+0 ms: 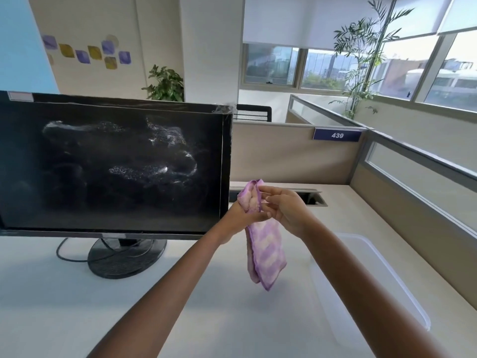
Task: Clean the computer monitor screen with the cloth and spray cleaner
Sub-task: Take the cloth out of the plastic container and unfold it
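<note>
The monitor screen (111, 166) stands upright on its round stand toward the bench's (51, 293) far left, its dark face streaked with patches of spray droplets across the middle and upper right. The cloth (265, 254), purple and cream, hangs just off the screen's lower right corner, its long axis running near vertical: a bunched top end above the hands, a loose tail dangling below them, clear of the bench.

The left hand (242, 215) is nearer the screen, with its fingers closed around the cloth's upper part. The right hand (286, 210) meets it from the other side, fingers (263, 189) pinched together on the cloth's top fold, apparently bunching it into a pad.

The wet patches lie to the left of and above both hands, so wiping probably means carrying the cloth leftward and up, flat against the glass. No spray bottle shows. A clear plastic lid (387, 280) lies toward the bench's right edge.
</note>
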Motion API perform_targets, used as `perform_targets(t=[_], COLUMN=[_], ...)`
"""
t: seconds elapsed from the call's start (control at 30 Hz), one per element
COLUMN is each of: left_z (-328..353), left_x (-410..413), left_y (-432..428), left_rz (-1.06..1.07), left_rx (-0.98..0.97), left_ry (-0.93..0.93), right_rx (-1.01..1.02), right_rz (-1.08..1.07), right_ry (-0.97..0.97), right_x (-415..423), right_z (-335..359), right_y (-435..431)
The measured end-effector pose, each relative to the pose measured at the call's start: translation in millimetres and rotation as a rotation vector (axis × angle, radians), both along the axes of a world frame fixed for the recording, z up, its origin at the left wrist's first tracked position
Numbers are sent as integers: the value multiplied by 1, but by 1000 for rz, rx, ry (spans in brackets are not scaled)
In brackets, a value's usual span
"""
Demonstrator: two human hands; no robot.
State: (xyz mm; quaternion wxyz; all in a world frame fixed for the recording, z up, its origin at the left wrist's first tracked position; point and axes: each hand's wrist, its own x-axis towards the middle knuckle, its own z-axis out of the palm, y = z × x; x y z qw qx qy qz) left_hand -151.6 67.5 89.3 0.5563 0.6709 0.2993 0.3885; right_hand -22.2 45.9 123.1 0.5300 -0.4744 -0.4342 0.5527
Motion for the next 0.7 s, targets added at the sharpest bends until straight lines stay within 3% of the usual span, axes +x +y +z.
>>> perform_targets(t=[0.1,0.2,0.47,0.6,0.7], left_z=[3,7,3,-31,-67], left_x=[0,1,2,-4,-14], left_y=[4,6,1,-5,-9], left_rz=[109,245,400,650,779], left_rx=[-85,-181,-548,-547,-541], left_ry=[-94,-179,-619,-504,-193], right_rx=[131,260,-166,-210,-225], right_rz=[-72,-240,182,216,262], right_ry=[-114,-510,-664,-884,-1085], right_x=[8,19,41,61,76], right_z=[0,-8,-77,-96,-104], right_y=[0,4,-7,-6,-1])
